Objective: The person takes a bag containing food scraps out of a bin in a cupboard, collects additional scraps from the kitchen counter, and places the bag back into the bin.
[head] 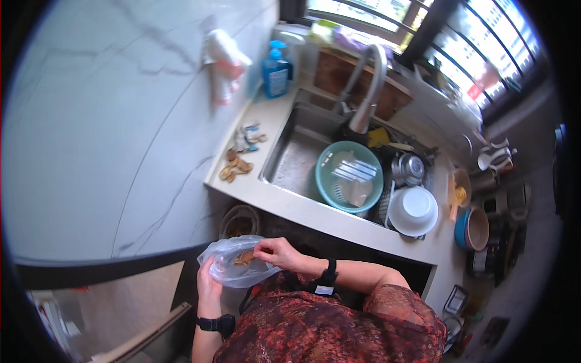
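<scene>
My left hand [209, 282] holds a thin, translucent plastic bag [236, 274] by its left side. At the bag's right edge is my right hand [279, 254], its thumb and fingers pinched together beside brown, dried-looking pieces [244, 257] in the bag's mouth; whether it grips one of them or the bag's rim I cannot tell. Just beyond the bag, below the counter, stands a round open bin [239, 218] with dark scraps inside. More brown dried pieces [236, 167] lie on the counter's left corner, next to a crumpled white and blue wrapper [247, 137].
A steel sink [295, 149] holds a green basin [323, 190]. White bowls [414, 211] are stacked to its right, near a metal pot [408, 169]. Behind are the faucet [372, 90] and a blue pump bottle [275, 75]. The counter's front edge [317, 216] runs beyond my hands.
</scene>
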The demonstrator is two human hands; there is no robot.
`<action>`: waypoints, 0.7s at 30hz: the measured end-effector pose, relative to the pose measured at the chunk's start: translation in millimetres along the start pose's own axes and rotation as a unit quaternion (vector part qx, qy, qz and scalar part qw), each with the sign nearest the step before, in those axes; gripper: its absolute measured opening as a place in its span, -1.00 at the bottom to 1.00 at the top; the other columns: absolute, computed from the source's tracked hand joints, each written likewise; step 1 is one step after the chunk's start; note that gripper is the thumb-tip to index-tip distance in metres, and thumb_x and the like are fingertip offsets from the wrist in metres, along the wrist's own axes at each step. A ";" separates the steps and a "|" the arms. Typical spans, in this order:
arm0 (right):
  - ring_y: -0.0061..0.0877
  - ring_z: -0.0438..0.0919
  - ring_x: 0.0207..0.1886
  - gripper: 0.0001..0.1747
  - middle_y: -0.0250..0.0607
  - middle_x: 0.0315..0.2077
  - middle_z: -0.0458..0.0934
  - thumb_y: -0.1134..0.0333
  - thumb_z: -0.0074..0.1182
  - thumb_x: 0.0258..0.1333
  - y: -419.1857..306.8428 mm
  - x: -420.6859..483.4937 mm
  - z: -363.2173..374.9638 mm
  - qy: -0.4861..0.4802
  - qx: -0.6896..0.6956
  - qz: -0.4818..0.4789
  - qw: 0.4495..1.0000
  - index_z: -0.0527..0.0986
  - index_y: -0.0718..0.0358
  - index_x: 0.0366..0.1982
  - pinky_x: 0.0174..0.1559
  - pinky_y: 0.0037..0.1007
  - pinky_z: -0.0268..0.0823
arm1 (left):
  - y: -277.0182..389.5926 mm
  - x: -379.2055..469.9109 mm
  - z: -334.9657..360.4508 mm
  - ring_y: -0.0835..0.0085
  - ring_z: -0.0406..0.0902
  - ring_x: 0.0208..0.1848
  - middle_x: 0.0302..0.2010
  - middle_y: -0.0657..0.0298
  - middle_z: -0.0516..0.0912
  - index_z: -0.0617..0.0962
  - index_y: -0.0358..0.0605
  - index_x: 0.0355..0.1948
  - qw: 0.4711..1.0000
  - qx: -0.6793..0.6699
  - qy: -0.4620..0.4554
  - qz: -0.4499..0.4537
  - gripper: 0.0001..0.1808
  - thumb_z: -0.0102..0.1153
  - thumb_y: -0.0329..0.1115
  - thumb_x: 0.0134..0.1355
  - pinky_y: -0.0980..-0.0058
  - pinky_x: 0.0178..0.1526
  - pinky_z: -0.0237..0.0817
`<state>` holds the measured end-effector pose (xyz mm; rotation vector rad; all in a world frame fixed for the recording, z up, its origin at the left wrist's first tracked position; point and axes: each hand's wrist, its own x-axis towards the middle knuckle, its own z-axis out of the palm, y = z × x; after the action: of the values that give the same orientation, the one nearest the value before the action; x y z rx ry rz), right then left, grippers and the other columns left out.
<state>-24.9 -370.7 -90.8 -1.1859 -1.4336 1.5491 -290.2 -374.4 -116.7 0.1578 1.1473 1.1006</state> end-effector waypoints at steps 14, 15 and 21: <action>-0.63 0.59 -0.44 -0.82 -0.23 -0.43 0.62 0.49 0.08 0.12 30.5 150.2 -51.5 0.203 0.292 0.128 0.926 0.45 0.33 -0.21 -0.40 -0.62 0.47 | 7.2 -42.7 -60.2 0.46 0.56 -0.21 -0.20 0.23 0.63 0.58 -0.24 -0.12 0.992 -0.075 0.080 0.054 -0.78 0.13 -0.43 0.21 0.52 -0.23 0.35; -0.63 0.59 -0.44 -0.82 -0.23 -0.43 0.62 0.49 0.08 0.12 36.7 159.3 -49.1 0.198 0.293 0.130 0.926 0.45 0.33 -0.21 -0.40 -0.62 0.47 | 6.6 -46.6 -60.7 0.45 0.56 -0.26 -0.24 0.24 0.62 0.57 -0.23 -0.13 0.990 -0.085 0.103 0.055 -0.78 0.14 -0.41 0.20 0.53 -0.29 0.34; -0.56 0.63 -0.40 -0.83 -0.19 -0.37 0.61 0.50 0.10 0.15 64.9 188.4 -39.3 0.231 0.378 0.198 0.874 0.40 0.34 -0.22 -0.43 -0.59 0.50 | 1.8 -59.0 -71.5 0.45 0.55 -0.18 -0.18 0.22 0.62 0.55 -0.23 -0.08 0.983 -0.114 0.126 0.065 -0.74 0.14 -0.41 0.21 0.51 -0.18 0.35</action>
<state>-44.8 -191.0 -183.2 -1.2509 -0.2093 1.6919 -346.6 -447.7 -110.3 -0.0892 1.2380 1.3893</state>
